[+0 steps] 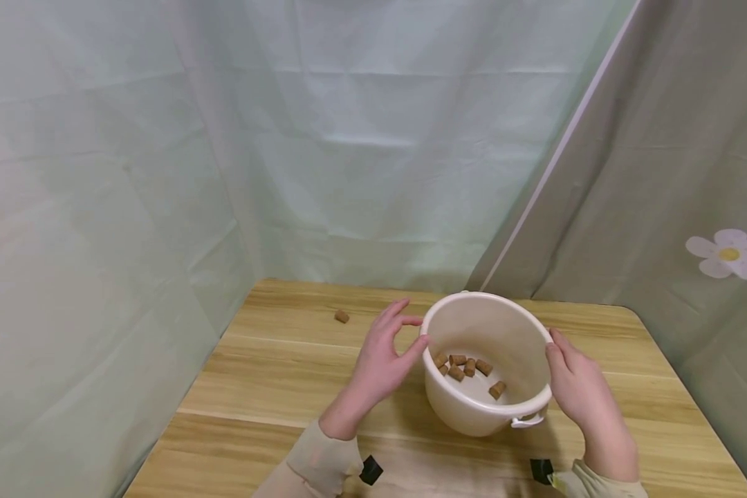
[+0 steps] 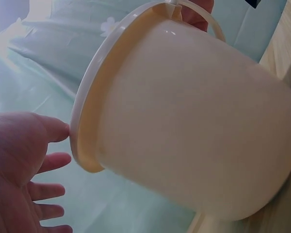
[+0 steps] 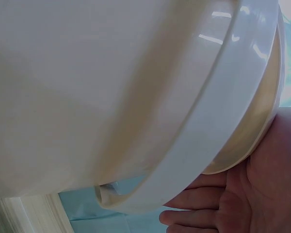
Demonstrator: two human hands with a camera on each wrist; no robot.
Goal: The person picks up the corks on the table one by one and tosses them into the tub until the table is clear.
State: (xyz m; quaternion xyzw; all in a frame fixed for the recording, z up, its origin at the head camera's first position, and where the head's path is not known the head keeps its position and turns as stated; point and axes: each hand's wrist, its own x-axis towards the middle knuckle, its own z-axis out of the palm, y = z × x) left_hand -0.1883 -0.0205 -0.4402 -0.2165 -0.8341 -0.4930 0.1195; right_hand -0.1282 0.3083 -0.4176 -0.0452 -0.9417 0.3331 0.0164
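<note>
A white plastic bucket (image 1: 467, 415) is at the right part of the wooden table, with several brown corks (image 1: 456, 373) lying on its bottom. My left hand (image 1: 382, 353) is at the bucket's left rim, thumb and index fingertips at the edge and the other fingers spread. In the left wrist view that hand (image 2: 19, 160) has its thumb tip against the rim, its fingers fairly straight. My right hand (image 1: 585, 387) holds the opposite rim, thumb over the edge and fingers outside. In the right wrist view the bucket's wall and handle (image 3: 203, 131) cover part of the right hand (image 3: 242, 199).
One loose cork (image 1: 342, 316) lies on the table (image 1: 274, 373) toward the back left. Pale green curtains (image 1: 373, 138) hang behind and at the left, and a grey-green one with white flowers (image 1: 728, 254) hangs at the right. The bucket's handle hangs at its front right.
</note>
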